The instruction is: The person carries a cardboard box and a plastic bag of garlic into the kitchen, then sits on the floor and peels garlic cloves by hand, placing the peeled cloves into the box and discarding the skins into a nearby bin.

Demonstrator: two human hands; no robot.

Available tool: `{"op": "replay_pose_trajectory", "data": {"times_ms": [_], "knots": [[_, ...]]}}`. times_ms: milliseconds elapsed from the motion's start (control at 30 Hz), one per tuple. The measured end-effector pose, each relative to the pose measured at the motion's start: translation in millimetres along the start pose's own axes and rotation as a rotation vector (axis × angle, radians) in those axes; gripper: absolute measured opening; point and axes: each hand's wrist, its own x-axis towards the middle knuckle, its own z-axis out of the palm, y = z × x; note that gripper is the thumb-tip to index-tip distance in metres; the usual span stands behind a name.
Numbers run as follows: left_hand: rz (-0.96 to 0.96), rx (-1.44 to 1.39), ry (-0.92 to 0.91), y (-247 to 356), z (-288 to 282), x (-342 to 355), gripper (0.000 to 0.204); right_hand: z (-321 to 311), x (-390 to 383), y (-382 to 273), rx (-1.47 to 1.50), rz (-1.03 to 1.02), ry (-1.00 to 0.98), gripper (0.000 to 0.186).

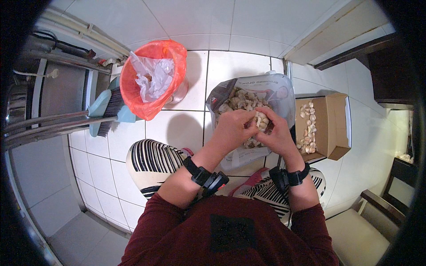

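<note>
A partly peeled garlic bulb (262, 121) with whitish cloves showing is pinched between my two hands. My left hand (234, 129) grips it from the left, thumb and fingertips pressed to its side. From the other side my right hand (278, 135) curls its fingers round it. Directly below lies a printed plastic bag (282, 95), its mouth spread wide, with papery garlic skins (242, 98) heaped inside. Just right of the bag, loose garlic cloves (309, 122) lie in a shallow brown cardboard box (333, 126). My hands partly hide the bag's contents.
An orange-lined bin (181, 73) holding crumpled white plastic (153, 77) stands at the far left. Beside it are a blue brush (101, 108) and long metal handles (49, 126). A beige-seated chair (361, 230) is at the lower right. My striped knees flank the bag on white tiles.
</note>
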Motion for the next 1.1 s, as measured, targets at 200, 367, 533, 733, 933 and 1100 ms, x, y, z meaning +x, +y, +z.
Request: {"op": "replay_pose_trajectory", "data": {"times_ms": [200, 367, 533, 733, 933, 1100], "knots": [[0.065, -0.083, 0.173, -4, 2, 1, 0.019, -2, 1, 2, 0.409, 0.113, -0.007, 0.047], [-0.097, -0.216, 0.173, 2, -1, 2, 0.016, -3, 3, -1, 0.518, 0.165, -0.003, 0.047], [-0.052, -0.193, 0.108, 3, -3, 5, 0.017, 1, 4, 1, 0.315, 0.071, 0.047, 0.047], [0.054, -0.033, 0.316, 0, 6, 1, 0.009, 9, 1, -1, 0.207, 0.041, 0.086, 0.048], [-0.353, 0.018, 0.140, -20, 11, 3, 0.010, 1, 2, -4, 0.647, 0.105, 0.093, 0.053], [-0.333, 0.022, -0.016, -17, 11, 5, 0.033, -7, 5, 2, 0.765, 0.146, 0.095, 0.053]]}}
